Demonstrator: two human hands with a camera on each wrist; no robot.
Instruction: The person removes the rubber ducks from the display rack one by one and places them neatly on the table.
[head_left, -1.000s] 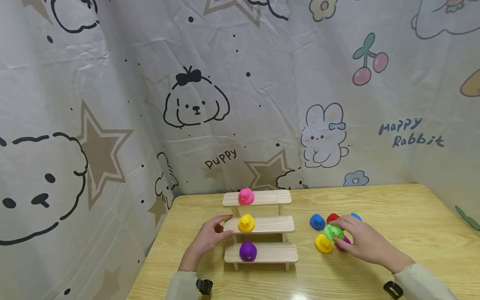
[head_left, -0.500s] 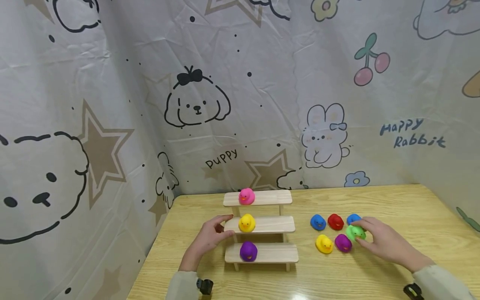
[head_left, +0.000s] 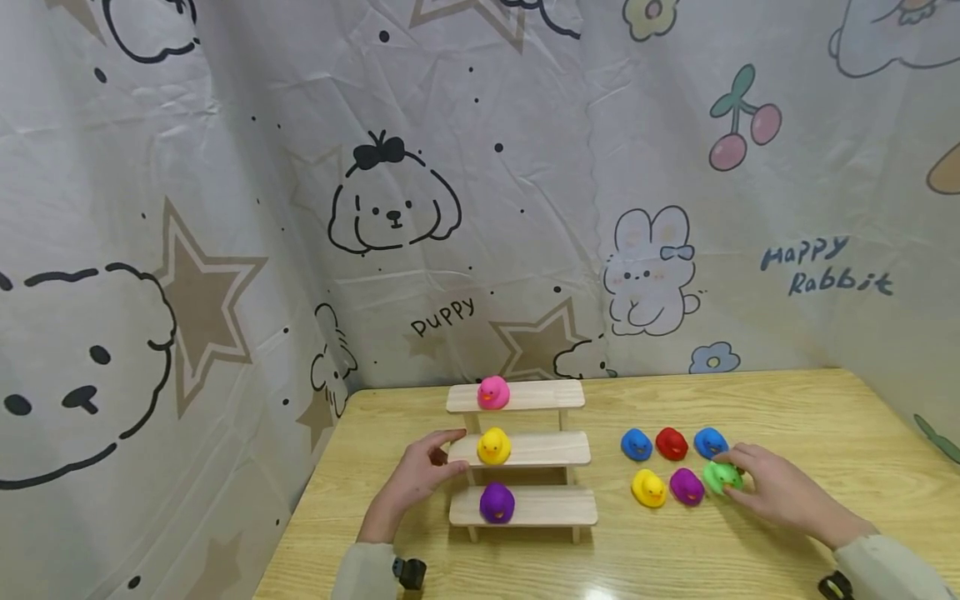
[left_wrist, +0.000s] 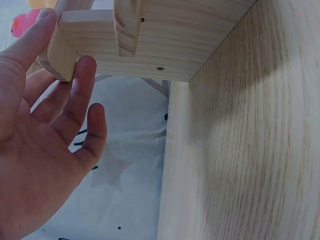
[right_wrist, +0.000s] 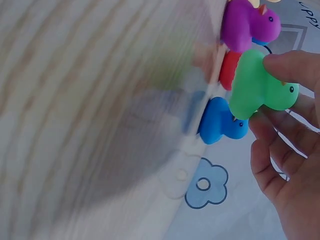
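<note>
A three-tier wooden stand (head_left: 551,448) holds a pink duck (head_left: 493,392) on top, a yellow duck (head_left: 494,447) in the middle and a purple duck (head_left: 497,503) at the bottom. My left hand (head_left: 417,475) grips the middle tier's left end; in the left wrist view the thumb and fingers of that hand (left_wrist: 47,135) lie around the board's end. My right hand (head_left: 783,492) pinches a green duck (head_left: 722,477) beside a magenta duck (head_left: 687,487). The right wrist view shows the green duck (right_wrist: 255,85) between thumb and fingers of the hand (right_wrist: 295,150).
Behind the green duck sit a blue duck (head_left: 710,442), a red duck (head_left: 671,443) and another blue duck (head_left: 636,445). A second yellow duck (head_left: 648,488) is at the front left of this group. A patterned cloth (head_left: 540,217) hangs behind the wooden table (head_left: 795,400).
My right hand has carried the green duck rightward from above the red and magenta ducks, then slightly toward the front and down. The left hand has stayed at the stand.
</note>
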